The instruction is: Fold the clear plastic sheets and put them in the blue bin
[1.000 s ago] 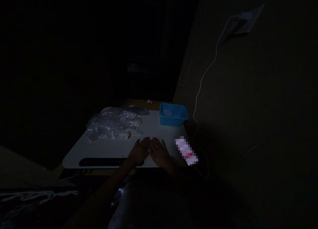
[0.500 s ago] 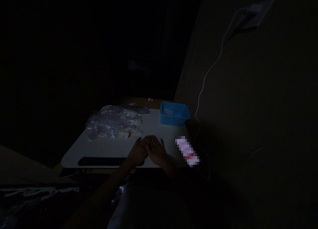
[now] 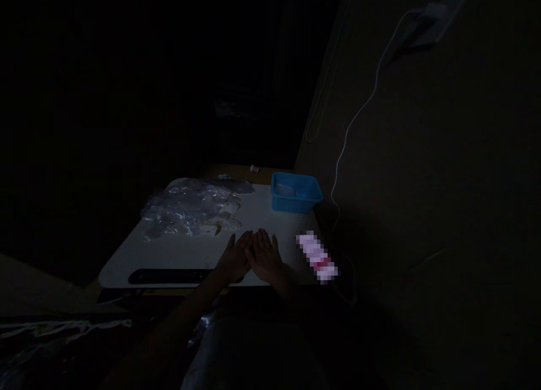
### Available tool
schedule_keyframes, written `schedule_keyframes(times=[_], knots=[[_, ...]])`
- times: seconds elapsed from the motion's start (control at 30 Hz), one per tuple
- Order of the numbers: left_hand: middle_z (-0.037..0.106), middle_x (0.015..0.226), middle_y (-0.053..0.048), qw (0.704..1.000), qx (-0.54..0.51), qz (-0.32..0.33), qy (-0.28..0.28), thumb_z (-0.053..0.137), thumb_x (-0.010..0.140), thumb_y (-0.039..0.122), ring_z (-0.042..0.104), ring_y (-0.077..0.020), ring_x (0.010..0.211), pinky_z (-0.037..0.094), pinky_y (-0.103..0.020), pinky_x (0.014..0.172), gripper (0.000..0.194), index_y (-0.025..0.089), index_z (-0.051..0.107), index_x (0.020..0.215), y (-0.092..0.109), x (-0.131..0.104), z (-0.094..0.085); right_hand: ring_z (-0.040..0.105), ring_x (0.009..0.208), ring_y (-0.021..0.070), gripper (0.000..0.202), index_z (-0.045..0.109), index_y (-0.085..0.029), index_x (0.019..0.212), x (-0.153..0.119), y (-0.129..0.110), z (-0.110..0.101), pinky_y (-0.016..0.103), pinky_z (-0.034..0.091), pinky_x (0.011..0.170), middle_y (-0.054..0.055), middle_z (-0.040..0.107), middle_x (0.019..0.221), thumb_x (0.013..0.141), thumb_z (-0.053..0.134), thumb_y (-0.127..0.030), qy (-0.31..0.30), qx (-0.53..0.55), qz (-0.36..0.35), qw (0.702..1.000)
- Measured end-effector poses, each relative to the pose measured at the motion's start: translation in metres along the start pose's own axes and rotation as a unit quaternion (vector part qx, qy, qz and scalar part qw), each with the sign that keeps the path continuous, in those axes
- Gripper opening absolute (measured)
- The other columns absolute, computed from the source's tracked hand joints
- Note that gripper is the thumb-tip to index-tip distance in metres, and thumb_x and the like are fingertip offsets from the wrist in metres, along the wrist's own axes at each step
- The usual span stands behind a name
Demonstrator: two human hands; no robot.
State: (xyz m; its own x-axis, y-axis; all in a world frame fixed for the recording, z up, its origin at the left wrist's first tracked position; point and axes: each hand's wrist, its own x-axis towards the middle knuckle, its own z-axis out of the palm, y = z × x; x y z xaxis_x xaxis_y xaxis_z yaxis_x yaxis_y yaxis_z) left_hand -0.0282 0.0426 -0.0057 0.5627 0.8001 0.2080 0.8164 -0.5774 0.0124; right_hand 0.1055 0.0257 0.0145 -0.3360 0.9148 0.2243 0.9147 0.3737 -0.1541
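Side by side over the front of a white table (image 3: pixel 158 256), my left hand (image 3: pixel 235 258) and my right hand (image 3: pixel 265 256) touch along their inner edges. Both have their fingers stretched out, pointing away from me, and I see nothing held in either. In the dim light I cannot tell for sure whether the palms face up. Beyond my left hand lies crumpled clear plastic (image 3: pixel 181 207), with pale flat pieces (image 3: pixel 226 216) at its right end. Ahead and to the right stands a blue plastic basket (image 3: pixel 293 204) with something pale inside.
A blurred-out pink and white object (image 3: pixel 316 256) lies at the table's right edge. From a wall socket (image 3: pixel 439 18) a white cable (image 3: pixel 347 129) hangs down behind it. A black slot (image 3: pixel 169 275) runs along the front edge. A small pinkish item (image 3: pixel 254 169) lies past the far edge.
My hands have parted slightly at the fingertips and opened out more, still touching lower down. The whole view has shifted a little; the things on the table stay put.
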Motion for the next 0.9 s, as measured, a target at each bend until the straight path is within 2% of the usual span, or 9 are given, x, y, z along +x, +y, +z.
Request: schedule_keyframes(times=[0.47, 0.7, 0.9], knots=[[0.028, 0.141, -0.015, 1.000, -0.008, -0.007, -0.011, 0.038, 0.078, 0.030, 0.022, -0.0249, 0.130, 0.013, -0.048, 0.103, 0.061, 0.013, 0.025, 0.136, 0.0018, -0.0003, -0.0063, 0.016, 0.132, 0.0235, 0.060, 0.032, -0.006, 0.133, 0.0013, -0.0011, -0.0004, 0.045, 0.008, 0.106, 0.014, 0.027, 0.140, 0.090, 0.016, -0.044, -0.010, -0.013, 0.012, 1.000], [0.028, 0.141, -0.014, 1.000, 0.001, 0.001, 0.003, 0.037, 0.079, 0.031, 0.021, -0.0247, 0.130, 0.014, -0.048, 0.103, 0.061, 0.013, 0.026, 0.136, -0.0007, -0.0009, -0.0005, 0.018, 0.132, 0.0238, 0.062, 0.033, -0.004, 0.132, 0.0012, -0.0009, -0.0006, 0.043, 0.009, 0.106, 0.016, 0.027, 0.140, 0.090, 0.013, -0.045, 0.002, -0.010, 0.000, 1.000], [0.029, 0.141, -0.014, 1.000, 0.002, -0.005, -0.001, 0.037, 0.078, 0.028, 0.022, -0.0242, 0.130, 0.015, -0.048, 0.103, 0.060, 0.013, 0.026, 0.135, 0.0001, -0.0007, -0.0021, 0.015, 0.133, 0.0228, 0.063, 0.032, -0.004, 0.133, 0.0019, -0.0011, -0.0010, 0.043, 0.007, 0.107, 0.015, 0.026, 0.140, 0.090, 0.012, -0.046, -0.013, -0.004, 0.009, 1.000]])
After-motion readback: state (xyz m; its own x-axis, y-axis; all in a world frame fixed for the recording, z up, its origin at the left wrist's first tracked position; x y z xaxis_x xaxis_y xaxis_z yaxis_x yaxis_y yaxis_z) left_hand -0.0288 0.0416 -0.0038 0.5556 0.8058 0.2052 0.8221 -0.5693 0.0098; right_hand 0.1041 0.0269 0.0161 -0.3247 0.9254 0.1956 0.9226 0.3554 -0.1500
